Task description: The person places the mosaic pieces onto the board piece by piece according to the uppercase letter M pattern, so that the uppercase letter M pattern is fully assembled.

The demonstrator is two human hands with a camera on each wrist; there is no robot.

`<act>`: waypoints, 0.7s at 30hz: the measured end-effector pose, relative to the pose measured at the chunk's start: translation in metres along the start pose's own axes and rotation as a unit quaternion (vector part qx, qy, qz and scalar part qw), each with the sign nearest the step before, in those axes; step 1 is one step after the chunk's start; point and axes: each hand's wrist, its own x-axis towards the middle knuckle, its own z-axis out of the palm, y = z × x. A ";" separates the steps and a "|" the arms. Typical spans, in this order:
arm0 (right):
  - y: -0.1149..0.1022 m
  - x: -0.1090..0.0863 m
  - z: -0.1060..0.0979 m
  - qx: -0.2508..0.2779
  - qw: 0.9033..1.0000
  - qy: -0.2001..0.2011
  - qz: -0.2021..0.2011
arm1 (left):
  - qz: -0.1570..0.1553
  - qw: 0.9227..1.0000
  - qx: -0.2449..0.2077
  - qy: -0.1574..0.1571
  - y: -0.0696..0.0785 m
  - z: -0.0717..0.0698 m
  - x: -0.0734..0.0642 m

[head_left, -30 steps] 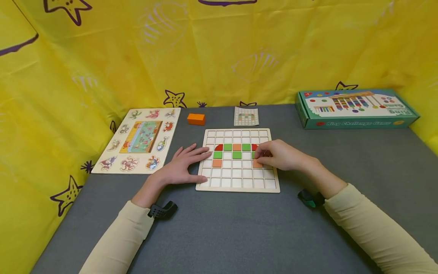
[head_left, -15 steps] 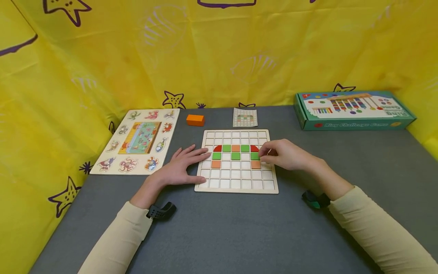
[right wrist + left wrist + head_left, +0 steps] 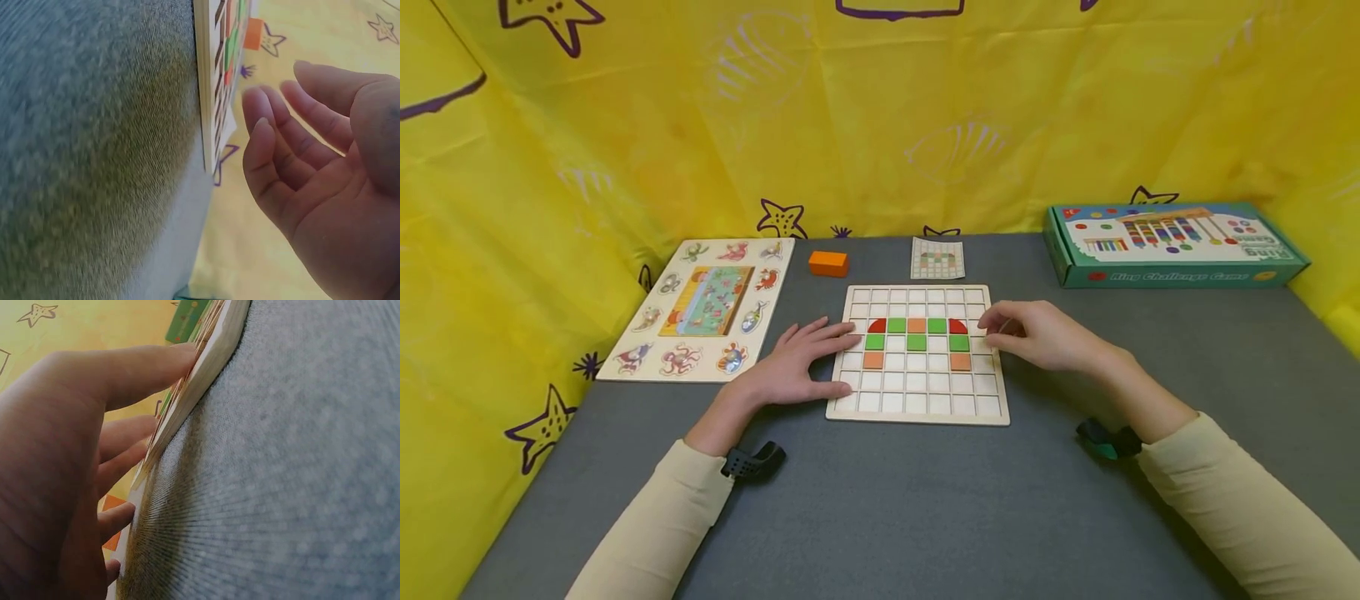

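Observation:
A pale wooden grid board point(image 3: 916, 403) lies flat in front of me in the head view. In its cells sit red rounded tiles, one of them the right red tile point(image 3: 957, 326), several green tiles such as the middle one point(image 3: 916, 342), and orange tiles, one at the lower right point(image 3: 960, 362). My left hand point(image 3: 801, 364) has its fingers spread, with fingertips and thumb resting on the board's left edge. Over the right edge hovers my right hand point(image 3: 1037, 333), fingers loosely bent; the right wrist view shows this hand point(image 3: 331, 187) with nothing between thumb and fingers.
Behind the board are a small pattern card point(image 3: 937, 258) and an orange block point(image 3: 828, 264). A sea-animal puzzle board point(image 3: 655, 346) lies at the left. A green game box point(image 3: 1180, 277) stands at the back right, before a yellow cloth point(image 3: 865, 125).
My right hand has let go of the orange tile at the lower right and drawn back to the right, uncovering it and the green tile above. The left hand stays put.

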 end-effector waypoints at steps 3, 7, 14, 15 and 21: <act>0.001 -0.004 -0.004 -0.003 1.000 0.018 0.008 | -0.005 1.000 -0.001 0.014 0.001 0.001 0.001; 0.003 -0.010 -0.010 -0.010 0.999 0.047 -0.003 | -0.021 0.999 0.001 0.037 0.004 0.001 0.001; 0.011 -0.023 -0.018 -0.063 0.992 0.100 -0.049 | -0.058 0.993 0.055 0.084 0.009 -0.003 -0.005; 0.013 -0.025 -0.019 -0.079 0.990 0.105 -0.047 | -0.061 0.992 0.063 0.090 0.009 -0.004 -0.006; 0.030 -0.037 -0.023 -0.162 0.978 0.126 -0.038 | -0.087 0.984 0.110 0.106 0.006 -0.013 -0.020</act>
